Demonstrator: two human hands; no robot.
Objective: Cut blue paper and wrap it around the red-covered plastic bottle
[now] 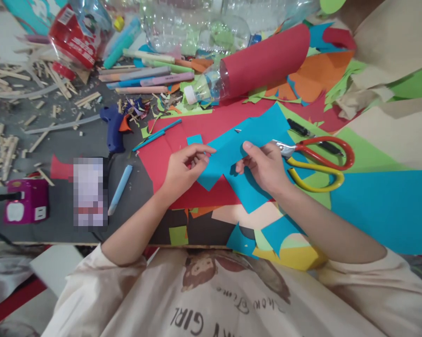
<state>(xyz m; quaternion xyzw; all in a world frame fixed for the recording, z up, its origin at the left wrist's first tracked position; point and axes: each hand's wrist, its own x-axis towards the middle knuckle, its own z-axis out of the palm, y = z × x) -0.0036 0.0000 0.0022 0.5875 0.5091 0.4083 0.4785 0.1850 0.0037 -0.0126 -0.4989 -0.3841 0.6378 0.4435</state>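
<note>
My left hand [190, 166] is closed, with curled fingers and the index fingertip over the left edge of a blue paper piece [227, 150]. My right hand [267, 166] pinches the same piece, thumb on top and fingertips showing past its lower edge. More blue paper [249, 196] lies below it, over a red sheet [207, 196]. Scissors [319, 164] with one red and one yellow handle lie just right of my right hand, beside a black pen-like tool [316, 136]. Two thin blue rolls [156, 135] lie left of the paper.
A plastic bottle wrapped in red paper [267, 58] lies behind, among clear bottles [183, 23] and markers [148, 79]. At left are a blue glue gun [112, 128], wood bits [7, 150], a blurred-out phone-like object [90, 192], a blue marker [120, 189] and a purple box [26, 201].
</note>
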